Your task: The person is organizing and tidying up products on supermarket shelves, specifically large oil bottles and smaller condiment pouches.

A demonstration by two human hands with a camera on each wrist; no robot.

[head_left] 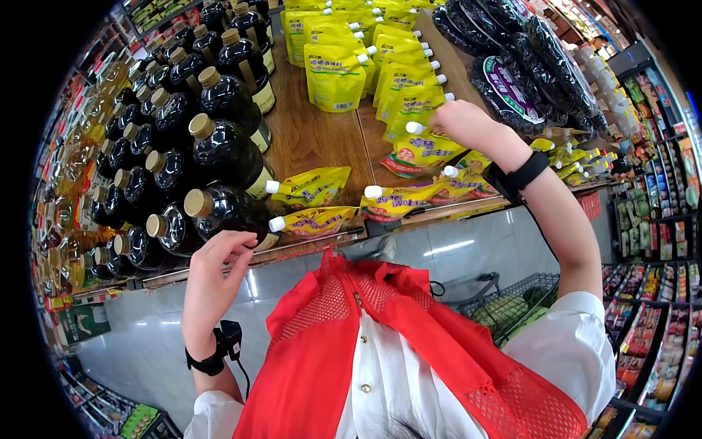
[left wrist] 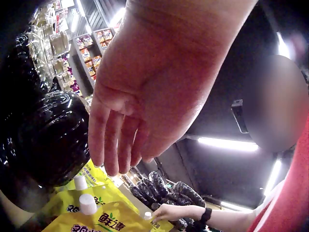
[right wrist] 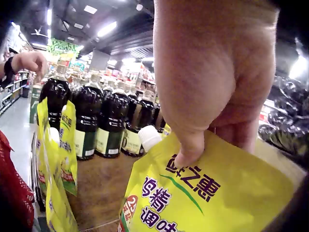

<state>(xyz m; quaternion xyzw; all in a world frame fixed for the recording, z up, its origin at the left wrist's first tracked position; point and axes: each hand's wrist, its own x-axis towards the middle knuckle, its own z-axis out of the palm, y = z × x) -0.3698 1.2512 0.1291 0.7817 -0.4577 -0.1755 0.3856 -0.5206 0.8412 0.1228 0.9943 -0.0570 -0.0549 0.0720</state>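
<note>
The table [head_left: 314,146] spreads widest here, bare wood showing between the rows, with big dark bottles [head_left: 225,150] crowding its left side, corks of colour up top in their tan caps. Right of them come the yellow pouches [head_left: 334,77], some in files toward the back, others along the near edge, white caps poking out. And here's the one that matters: the held pouch [right wrist: 217,193], over the table's near part, just behind the edge row. The right hand [head_left: 464,124] has it by the top, thumb on the printed front, the other fingers behind, a closed pinch beside the white cap [right wrist: 150,138]. Over on the left, the left hand [head_left: 219,267] is empty and relaxed, fingers loosely extended, hanging near the front bottle. So this looks like the handling step, a pouch being either set in line or picked out; which, the views can't settle, nor whether its base touches wood. Either way, the next move calls for a steady pinch and an upright pouch: straight down and a gentle release if placing, a clean lift clear of its neighbours if taking.
</note>
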